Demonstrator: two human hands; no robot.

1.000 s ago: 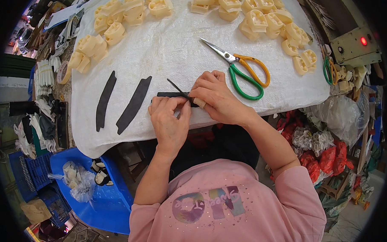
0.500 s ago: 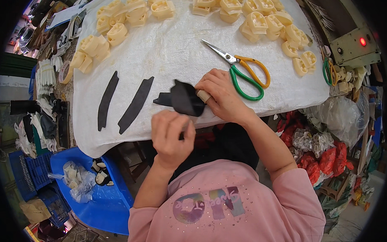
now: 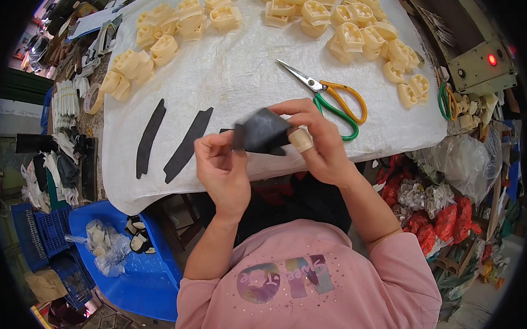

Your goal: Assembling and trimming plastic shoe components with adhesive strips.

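Observation:
Between my two hands a black cut piece (image 3: 265, 131) is held up over the near edge of the cloth-covered table, blurred and curved. My left hand (image 3: 224, 166) pinches its left end between thumb and fingers. At the other end my right hand (image 3: 321, 142) grips it, a beige wrap around one digit. Partly hidden behind it, a bit of another black piece (image 3: 225, 130) shows on the white cloth. Two flat black strips (image 3: 151, 138) lie apart to the left. Scissors (image 3: 325, 90) with one yellow and one green handle lie opened just beyond my right hand.
Cream-coloured moulded pieces (image 3: 352, 36) are heaped at the far right of the white cloth (image 3: 237, 67), with more cream pieces (image 3: 132, 66) at far left. A blue chair (image 3: 122, 279) with plastic-bagged scraps stands lower left. Red bags (image 3: 448, 219) lie lower right. A box with a red light (image 3: 483, 64) is at right.
My left hand has moved up and taken the black piece's left end. My right hand has lifted off the cloth, raising the piece with it. The view has shifted slightly.

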